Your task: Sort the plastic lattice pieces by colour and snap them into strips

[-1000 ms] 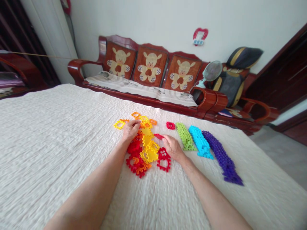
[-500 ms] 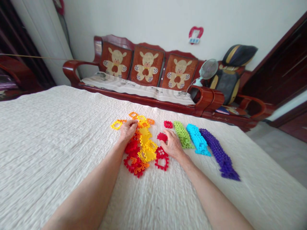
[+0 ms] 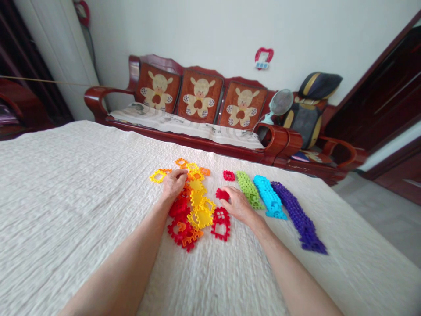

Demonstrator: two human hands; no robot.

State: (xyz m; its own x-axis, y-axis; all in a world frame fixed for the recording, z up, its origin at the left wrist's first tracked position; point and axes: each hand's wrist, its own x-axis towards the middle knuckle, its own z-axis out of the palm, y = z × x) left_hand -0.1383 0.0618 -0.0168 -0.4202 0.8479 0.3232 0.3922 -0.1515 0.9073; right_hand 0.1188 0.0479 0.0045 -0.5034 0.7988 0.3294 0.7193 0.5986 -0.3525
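Note:
Over the upper left of a mixed pile of flat plastic building pieces sits my left hand (image 3: pixel 175 183). Its thumb and fingers are pressed together; whatever they hold is hidden. Interlocking yellow pieces (image 3: pixel 201 217) run down the pile's right side, with red pieces (image 3: pixel 180 209) and orange pieces (image 3: pixel 192 237) beside and below them. To the right of the pile, my right hand (image 3: pixel 239 203) curls its thumb and fingers around a toothed red piece (image 3: pixel 221 193) on the cloth. Just below it lie red frame pieces (image 3: pixel 220 229), and another red square piece (image 3: pixel 229 175) lies above.
Right of my right hand lie long rows of green pieces (image 3: pixel 249 189), blue pieces (image 3: pixel 270 196) and purple pieces (image 3: pixel 298 217). Everything rests on a white textured cloth (image 3: pixel 82 184). Beyond its far edge stand a wooden sofa (image 3: pixel 187 139) and a small fan (image 3: pixel 281 103).
The view has shifted slightly, so the scene sits lower. My right fingertips have come down onto the edge of the toothed red piece. My left hand has stayed over the pile.

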